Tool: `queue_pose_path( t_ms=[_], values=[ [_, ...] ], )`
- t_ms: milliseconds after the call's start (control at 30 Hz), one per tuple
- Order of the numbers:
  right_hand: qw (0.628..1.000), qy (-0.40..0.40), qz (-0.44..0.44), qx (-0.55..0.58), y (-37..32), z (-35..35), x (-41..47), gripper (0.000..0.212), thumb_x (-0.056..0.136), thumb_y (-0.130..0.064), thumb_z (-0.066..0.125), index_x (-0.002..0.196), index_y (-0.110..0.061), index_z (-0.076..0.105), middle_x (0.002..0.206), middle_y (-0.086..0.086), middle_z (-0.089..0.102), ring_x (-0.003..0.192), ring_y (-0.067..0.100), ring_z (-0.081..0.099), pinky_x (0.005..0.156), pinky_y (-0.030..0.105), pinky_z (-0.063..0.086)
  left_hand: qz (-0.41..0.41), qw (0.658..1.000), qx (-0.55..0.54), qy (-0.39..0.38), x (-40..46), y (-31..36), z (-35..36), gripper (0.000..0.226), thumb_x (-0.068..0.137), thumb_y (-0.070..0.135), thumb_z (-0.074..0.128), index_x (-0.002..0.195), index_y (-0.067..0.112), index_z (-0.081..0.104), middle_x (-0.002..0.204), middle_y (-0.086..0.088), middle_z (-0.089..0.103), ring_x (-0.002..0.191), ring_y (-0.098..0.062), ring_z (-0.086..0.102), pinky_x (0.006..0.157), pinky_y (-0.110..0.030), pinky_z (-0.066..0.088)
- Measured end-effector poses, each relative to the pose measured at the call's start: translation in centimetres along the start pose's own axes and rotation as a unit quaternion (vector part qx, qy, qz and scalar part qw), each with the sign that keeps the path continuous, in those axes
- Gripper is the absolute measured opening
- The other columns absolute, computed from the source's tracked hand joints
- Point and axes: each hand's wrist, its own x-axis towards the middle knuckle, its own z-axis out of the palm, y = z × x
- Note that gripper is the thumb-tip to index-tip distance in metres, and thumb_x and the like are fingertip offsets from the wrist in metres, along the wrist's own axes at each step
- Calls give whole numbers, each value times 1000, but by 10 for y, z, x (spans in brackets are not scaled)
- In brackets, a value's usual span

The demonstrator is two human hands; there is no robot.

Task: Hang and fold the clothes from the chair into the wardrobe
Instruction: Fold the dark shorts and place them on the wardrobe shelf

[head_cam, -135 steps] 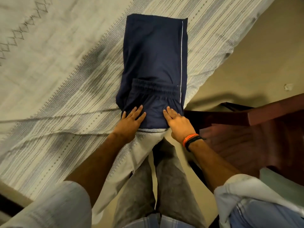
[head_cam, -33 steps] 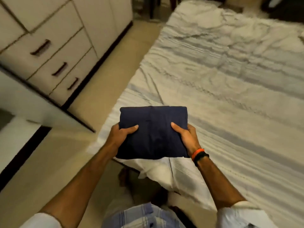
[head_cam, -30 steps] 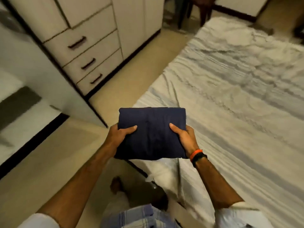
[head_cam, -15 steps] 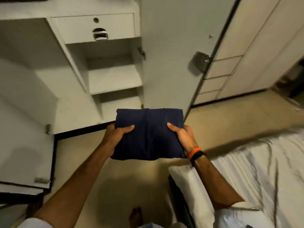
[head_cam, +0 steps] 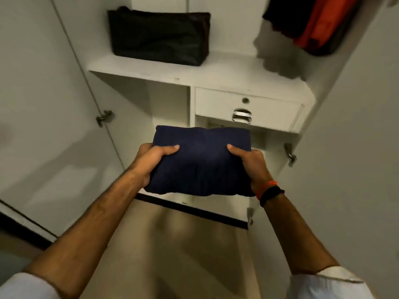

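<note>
A folded navy garment (head_cam: 201, 160) is held level in front of the open white wardrobe (head_cam: 216, 70). My left hand (head_cam: 151, 160) grips its left edge with the thumb on top. My right hand (head_cam: 251, 164) grips the right edge the same way; an orange and a black band sit on that wrist. The garment hangs in the air before the lower compartments, below a small drawer (head_cam: 246, 107) with a metal handle. The fingers under the cloth are hidden.
A black fabric bag (head_cam: 158, 35) stands on the upper shelf. Black and orange clothes (head_cam: 311, 24) hang at the top right. The wardrobe doors stand open at left (head_cam: 43, 104) and right (head_cam: 349, 137). Beige floor (head_cam: 183, 244) lies below.
The folded garment was lifted off the bed and carried, in both hands, round to the open wardrobe. My view now faces the shelves head-on and closer than half a second ago.
</note>
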Motion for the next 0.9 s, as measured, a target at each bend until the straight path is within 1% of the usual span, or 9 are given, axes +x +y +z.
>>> queue_pose_path(
  t_ms=[200,333,433,500,567,633,733,833,900],
  values=[
    [998,-63,-16,-19,-74,62,109,36,80,-25,79,108,-5,70,99,6,76,92,27,72,77,36,58,23,997,-39,67,69,80,-24,48,71,28,85,110,9,67,91,-5,77,82,-24,75,71,-36,58],
    [994,-104,-32,-29,-119,114,178,35,79,-27,80,105,-6,71,97,7,77,90,27,73,82,40,59,44,993,-64,88,126,130,-50,49,70,30,86,112,12,67,94,-5,77,86,-26,74,75,-40,58],
    [992,-110,-53,-27,-148,147,221,42,76,-28,82,110,-6,69,97,7,77,91,28,73,86,42,59,59,991,-87,84,169,163,-66,56,68,28,87,116,12,64,99,-6,76,91,-28,72,79,-42,58],
    [992,-101,-69,-28,-172,171,251,47,74,-30,83,112,-7,68,100,7,76,93,29,72,88,45,58,65,990,-94,82,203,193,-79,63,65,29,89,120,12,62,101,-7,75,91,-28,72,77,-41,58],
    [992,-96,-83,-20,-195,193,274,46,73,-29,84,111,-8,69,101,6,76,93,29,72,88,46,58,80,990,-92,77,232,224,-89,57,68,26,87,117,10,62,99,-7,75,89,-28,72,72,-38,57],
    [992,-86,-92,1,-220,212,303,42,74,-25,83,109,-6,70,100,8,76,92,30,73,88,46,58,91,991,-82,56,269,260,-100,53,69,25,87,114,9,65,95,-7,76,85,-27,73,70,-37,58],
    [989,-91,-112,16,-251,231,326,43,76,-20,82,114,-5,69,101,10,76,93,30,73,89,46,58,113,991,-75,18,303,299,-111,55,67,24,88,114,6,67,96,-9,76,87,-28,74,79,-40,59],
    [988,-84,-126,9,-286,250,359,33,78,-18,79,108,-5,71,100,10,76,94,27,73,88,41,58,124,990,-64,-2,341,339,-116,49,70,22,86,114,9,68,100,-8,76,93,-28,73,84,-41,58],
    [987,-87,-138,0,-307,262,389,38,75,-21,82,108,-6,70,100,8,76,94,26,73,88,39,58,130,990,-62,-14,366,363,-118,49,70,22,85,115,11,69,102,-8,76,96,-29,72,86,-42,57]
  ],
)
